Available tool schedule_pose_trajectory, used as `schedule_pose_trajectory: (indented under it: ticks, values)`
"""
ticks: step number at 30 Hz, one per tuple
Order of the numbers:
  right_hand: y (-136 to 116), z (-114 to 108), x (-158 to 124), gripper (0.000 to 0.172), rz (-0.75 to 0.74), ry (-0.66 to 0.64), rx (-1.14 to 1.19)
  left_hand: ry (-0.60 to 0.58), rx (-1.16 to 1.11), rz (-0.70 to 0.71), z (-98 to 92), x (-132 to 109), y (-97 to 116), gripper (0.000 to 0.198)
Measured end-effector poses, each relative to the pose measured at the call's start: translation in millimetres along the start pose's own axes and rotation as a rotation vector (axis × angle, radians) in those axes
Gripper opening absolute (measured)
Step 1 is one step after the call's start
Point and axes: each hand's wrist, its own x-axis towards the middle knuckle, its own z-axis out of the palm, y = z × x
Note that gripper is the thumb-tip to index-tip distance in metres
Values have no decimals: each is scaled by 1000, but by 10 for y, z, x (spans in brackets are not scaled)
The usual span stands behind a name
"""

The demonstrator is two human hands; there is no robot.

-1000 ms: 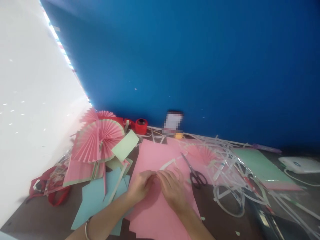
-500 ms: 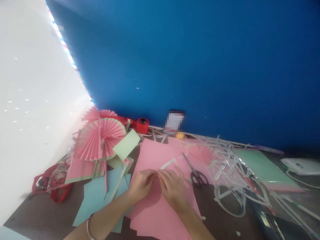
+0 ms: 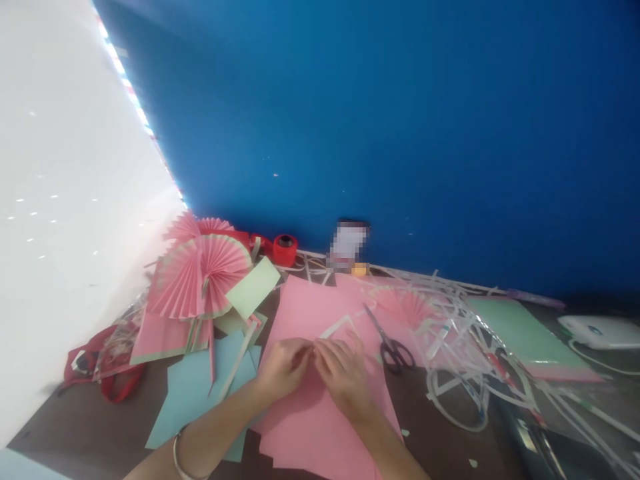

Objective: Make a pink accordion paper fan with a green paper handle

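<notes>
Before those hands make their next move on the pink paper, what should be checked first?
1. Both hands on the pink sheet: left hand and right hand rest on it, fingertips meeting. Ok.
2. Grip: whether the fingers pinch a fold is hidden. Cannot tell.
3. Scissors clear of the hands: they lie right of the right hand, not touching it. Ok.
4. Sheet free of scraps: a white strip lies on it just beyond the fingers. Not ok.
5. Sheet lying flat: its left edge overlaps a blue sheet. Cannot tell.
</notes>
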Motion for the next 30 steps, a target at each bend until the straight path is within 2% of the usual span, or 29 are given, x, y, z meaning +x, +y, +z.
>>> schedule_pose_trajectory:
  ticks: [6,14,17,21,26,30]
  values:
    - [7,-79,77,21,-33,6,-16,-10,-16,27,-11,3,14,31]
    - [33,-14,-9,22,-41,-65,-24,-25,4,-18,-12,2,11,27]
    - [25,0,5,22,-21,-41,0,-21,-23,-29,-11,4,24,27]
    - [-5,17,51,18,90,35,101,-9,-69,-62,-4,15,39,27]
    - [-4,50,79,10,325,80,246,6,-90,-107,-8,24,68,26]
    - [41,41,99,11,463,130,301,48,-105,-151,-13,27,66,22]
